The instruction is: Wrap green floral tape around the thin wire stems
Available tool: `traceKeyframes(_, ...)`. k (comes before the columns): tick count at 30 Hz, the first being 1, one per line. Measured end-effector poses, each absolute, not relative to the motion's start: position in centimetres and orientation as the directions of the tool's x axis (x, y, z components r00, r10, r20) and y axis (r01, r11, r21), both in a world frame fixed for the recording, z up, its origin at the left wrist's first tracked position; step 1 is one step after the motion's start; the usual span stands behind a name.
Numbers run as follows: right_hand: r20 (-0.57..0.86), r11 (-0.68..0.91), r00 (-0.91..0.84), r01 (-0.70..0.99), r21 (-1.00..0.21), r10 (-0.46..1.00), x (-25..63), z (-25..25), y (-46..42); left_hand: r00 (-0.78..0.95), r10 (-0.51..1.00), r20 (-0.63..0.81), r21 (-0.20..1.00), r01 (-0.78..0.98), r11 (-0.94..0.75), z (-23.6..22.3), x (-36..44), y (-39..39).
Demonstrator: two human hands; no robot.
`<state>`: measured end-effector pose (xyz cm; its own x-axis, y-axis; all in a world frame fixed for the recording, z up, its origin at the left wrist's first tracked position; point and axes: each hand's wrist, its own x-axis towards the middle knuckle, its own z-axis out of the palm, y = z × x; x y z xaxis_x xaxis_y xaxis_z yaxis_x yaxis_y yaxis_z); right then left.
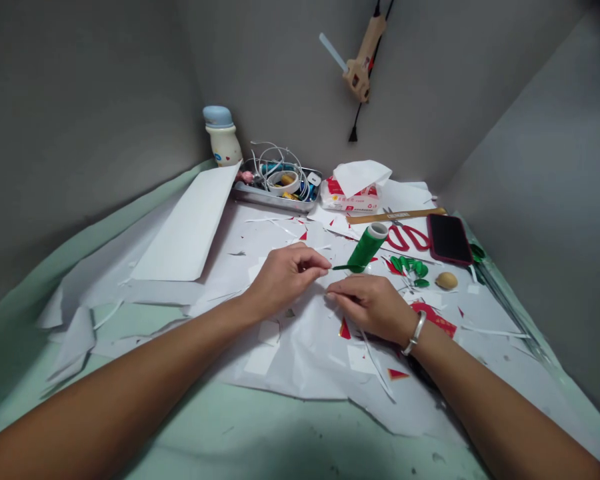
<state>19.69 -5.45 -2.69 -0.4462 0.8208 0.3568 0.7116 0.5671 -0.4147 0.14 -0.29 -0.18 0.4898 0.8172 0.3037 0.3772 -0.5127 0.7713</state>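
My left hand (295,270) is closed in a pinch above the paper-covered table. A thin dark green leaf-shaped piece (347,267) sticks out to the right from its fingertips. Close by on the right, my right hand (373,303), with a silver bangle at the wrist, has its thumb and fingers pressed together. Whatever lies between them is too small to make out. Just behind both hands stands a spool of green thread (365,249), tilted in the view. Several shiny green oval pieces (407,267) lie right of the spool, near a round tan object (447,281).
Red-handled scissors (407,237), a wooden ruler (396,216) and a phone (450,239) lie at the back right. Behind are a tissue pack (350,197), a metal tray (260,195) of wires and a bottle (223,143). A glue gun (365,57) hangs on the wall.
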Motion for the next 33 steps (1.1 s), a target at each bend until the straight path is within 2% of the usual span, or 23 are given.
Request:
traceKeyframes(4, 0.428, 0.629, -0.487, 0.715, -0.305, 0.761, 19.2, -2.0, -6.1, 0.547, 0.758, 0.355, 0.581, 0.505, -0.638, -1.2, -0.1, 0.1)
traceKeyframes(7, 0.512, 0.593, -0.384, 0.728, -0.344, 0.768, 19.6, -1.7, -5.9, 0.671, 0.678, 0.299, 0.512, 0.486, -0.708, -1.4, 0.0, -0.2)
traceKeyframes(10, 0.5, 0.515, -0.264, 0.718, -0.469, 0.825, 20.3, -1.9, -5.1, 0.748, 0.62, 0.235, 0.588, 0.399, -0.704, -0.9, 0.1, -0.6)
traceKeyframes(13, 0.391, 0.465, -0.27, 0.655, -0.596, 0.88, 20.6, -2.3, -4.6, 0.741, 0.63, 0.231, 0.73, 0.296, -0.616, -0.1, 0.2, -0.9)
traceKeyframes(16, 0.342, 0.475, -0.331, 0.647, -0.596, 0.88, 20.3, -2.6, -4.7, 0.663, 0.706, 0.249, 0.806, 0.262, -0.531, 0.4, 0.3, -0.9)
traceKeyframes(20, 0.352, 0.572, -0.452, 0.689, -0.445, 0.819, 19.4, -2.5, -5.6, 0.508, 0.799, 0.321, 0.759, 0.367, -0.538, -0.2, 0.1, -0.3)
traceKeyframes(22, 0.375, 0.618, -0.496, 0.692, -0.374, 0.783, 19.2, -2.3, -5.9, 0.504, 0.789, 0.351, 0.676, 0.447, -0.586, -0.7, 0.0, -0.1)
traceKeyframes(25, 0.463, 0.627, -0.459, 0.708, -0.325, 0.759, 19.3, -2.0, -6.0, 0.59, 0.731, 0.342, 0.545, 0.509, -0.666, -1.3, -0.1, 0.0)
traceKeyframes(28, 0.522, 0.57, -0.338, 0.727, -0.384, 0.783, 19.8, -1.8, -5.5, 0.712, 0.647, 0.274, 0.527, 0.451, -0.72, -1.3, 0.0, -0.3)
traceKeyframes(31, 0.503, 0.5, -0.227, 0.697, -0.514, 0.834, 20.4, -2.0, -4.8, 0.755, 0.612, 0.234, 0.637, 0.357, -0.684, -0.6, 0.2, -0.7)
traceKeyframes(33, 0.448, 0.469, -0.22, 0.668, -0.578, 0.866, 20.6, -2.3, -4.5, 0.733, 0.638, 0.237, 0.731, 0.298, -0.614, 0.0, 0.3, -0.9)
